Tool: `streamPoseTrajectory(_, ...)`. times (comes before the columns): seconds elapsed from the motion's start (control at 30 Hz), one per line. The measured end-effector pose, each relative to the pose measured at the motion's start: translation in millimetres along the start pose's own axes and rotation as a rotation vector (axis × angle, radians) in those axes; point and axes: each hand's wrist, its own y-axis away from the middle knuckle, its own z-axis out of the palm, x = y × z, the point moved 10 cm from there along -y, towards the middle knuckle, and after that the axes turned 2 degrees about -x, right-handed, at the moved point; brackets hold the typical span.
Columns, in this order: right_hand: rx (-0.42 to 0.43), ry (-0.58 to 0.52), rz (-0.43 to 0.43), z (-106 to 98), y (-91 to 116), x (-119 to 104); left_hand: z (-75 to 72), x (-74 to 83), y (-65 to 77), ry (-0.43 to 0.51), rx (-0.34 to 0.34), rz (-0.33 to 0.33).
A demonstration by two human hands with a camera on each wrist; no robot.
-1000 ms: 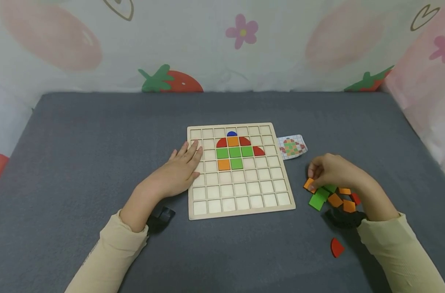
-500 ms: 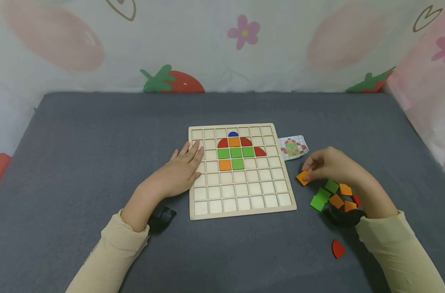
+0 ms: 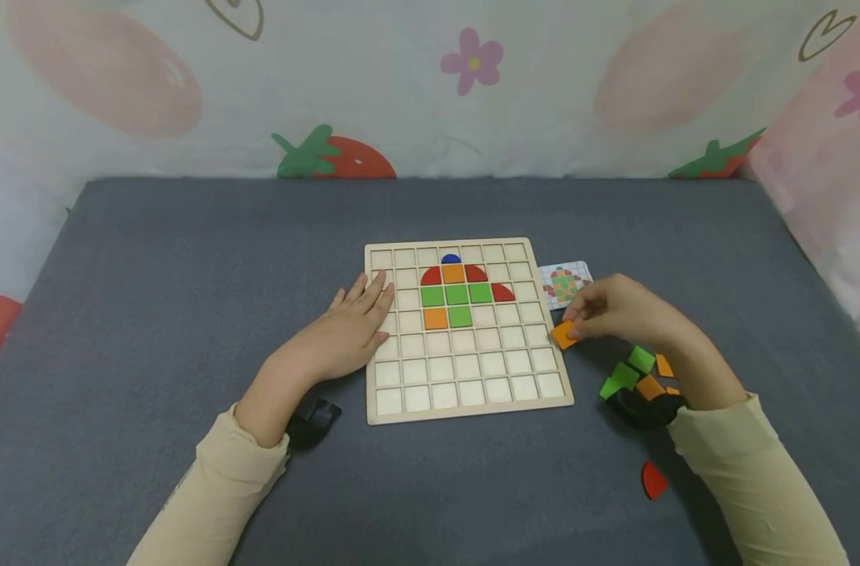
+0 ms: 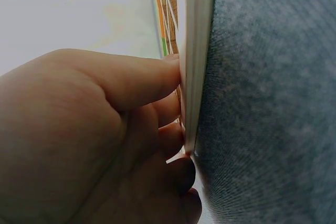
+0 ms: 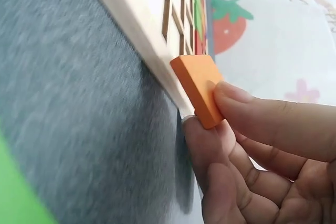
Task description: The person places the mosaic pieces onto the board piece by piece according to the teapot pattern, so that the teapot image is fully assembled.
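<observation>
A wooden grid board (image 3: pixel 472 409) lies mid-table, with blue, red, orange and green pieces set in its upper cells. Across its left edge rests my left hand (image 3: pixel 341 334), fingers spread; the left wrist view shows the thumb (image 4: pixel 147 80) touching the board's rim (image 4: pixel 195 66). Between thumb and fingers my right hand (image 3: pixel 624 314) pinches an orange square tile (image 3: pixel 564 335), held at the board's right edge. In the right wrist view that orange tile (image 5: pixel 199 87) is tilted, in front of the board's rim (image 5: pixel 136 30).
A small pattern card (image 3: pixel 560 284) lies by the board's upper right, partly behind my right hand. Loose green tiles (image 3: pixel 622 375) and orange tiles (image 3: pixel 649 387) lie under my right wrist, some hidden. A red quarter-round piece (image 3: pixel 653 480) sits nearer the front.
My right hand has lifted the orange tile from the loose pile and carried it left to the board's right edge. My left hand has stayed in place on the board.
</observation>
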Motion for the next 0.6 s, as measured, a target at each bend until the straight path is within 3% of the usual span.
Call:
streamPoseTrajectory(0.33, 0.049, -0.077, 0.014, 3.5, -21.2, -20.8, 0.4, -0.5, -0.5, -0.003, 0.001, -0.002)
streamPoseTrajectory(0.6, 0.076, -0.117, -0.027, 16.7, -43.6, -39.6, 1.4, -1.7, -0.5, -0.002, 0.0, -0.008)
